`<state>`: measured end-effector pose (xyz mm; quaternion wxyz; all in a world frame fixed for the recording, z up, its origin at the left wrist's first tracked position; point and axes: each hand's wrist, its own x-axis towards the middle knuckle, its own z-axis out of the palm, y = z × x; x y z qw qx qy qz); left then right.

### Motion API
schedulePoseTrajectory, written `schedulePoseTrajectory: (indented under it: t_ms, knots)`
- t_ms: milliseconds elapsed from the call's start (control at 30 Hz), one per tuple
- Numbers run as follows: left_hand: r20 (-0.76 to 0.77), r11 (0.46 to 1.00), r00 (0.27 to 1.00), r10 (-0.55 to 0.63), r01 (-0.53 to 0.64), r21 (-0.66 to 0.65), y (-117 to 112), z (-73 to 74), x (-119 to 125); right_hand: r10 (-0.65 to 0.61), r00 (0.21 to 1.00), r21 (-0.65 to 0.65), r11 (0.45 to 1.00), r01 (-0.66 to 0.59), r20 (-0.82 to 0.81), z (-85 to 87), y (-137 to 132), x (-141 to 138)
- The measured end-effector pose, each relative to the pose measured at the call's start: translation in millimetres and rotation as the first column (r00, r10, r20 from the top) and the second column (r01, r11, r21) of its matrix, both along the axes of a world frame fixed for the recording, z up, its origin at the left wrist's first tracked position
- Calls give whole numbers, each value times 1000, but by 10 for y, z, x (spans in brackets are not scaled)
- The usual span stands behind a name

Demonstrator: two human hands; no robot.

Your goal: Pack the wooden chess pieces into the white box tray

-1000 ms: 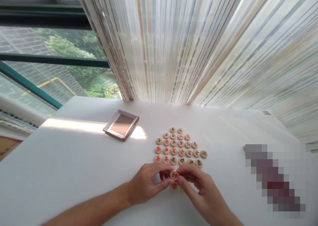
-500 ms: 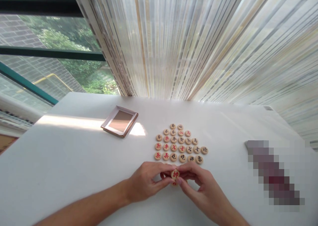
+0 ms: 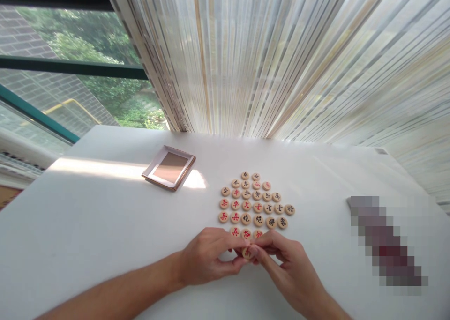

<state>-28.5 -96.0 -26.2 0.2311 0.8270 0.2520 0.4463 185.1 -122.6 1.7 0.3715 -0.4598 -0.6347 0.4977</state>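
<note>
Between the fingertips of both hands is a round wooden Chinese chess piece [image 3: 246,253] with a red character, tilted and partly covered. My left hand [image 3: 207,254] pinches it from the left, and my right hand [image 3: 288,264] has thumb and fingers closed on its right side. Just beyond the fingers lie red-marked pieces, among them a Chinese chess piece [image 3: 235,232] at the left of that row; the fingers partly cover its neighbours. Further back, several rows of red- and black-marked pieces [image 3: 246,205] lie flat, lettered faces up, in a rough dome shape.
On the white table [image 3: 105,235], a shallow open box or lid [image 3: 168,167] stands at the back left, crossed by a strip of sunlight. A blurred-out long dark object [image 3: 386,245] lies at the right. A string curtain [image 3: 239,67] and an open window border the far edge.
The held piece has moved slightly down and tipped, its face now more covered by the right thumb. The nearest row of red pieces has come into view beyond the fingers.
</note>
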Motion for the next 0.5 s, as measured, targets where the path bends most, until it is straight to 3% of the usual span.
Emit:
schedulePoseTrajectory:
  t_ms: [233,500]
  knots:
    - [88,985,996,10,5,-174,21,16,-5,58,998,31,998,-58,-24,-21,-4,12]
    - [153,932,987,-50,102,-348,19,-15,-69,3,994,312,949,-36,105,-64,20,17]
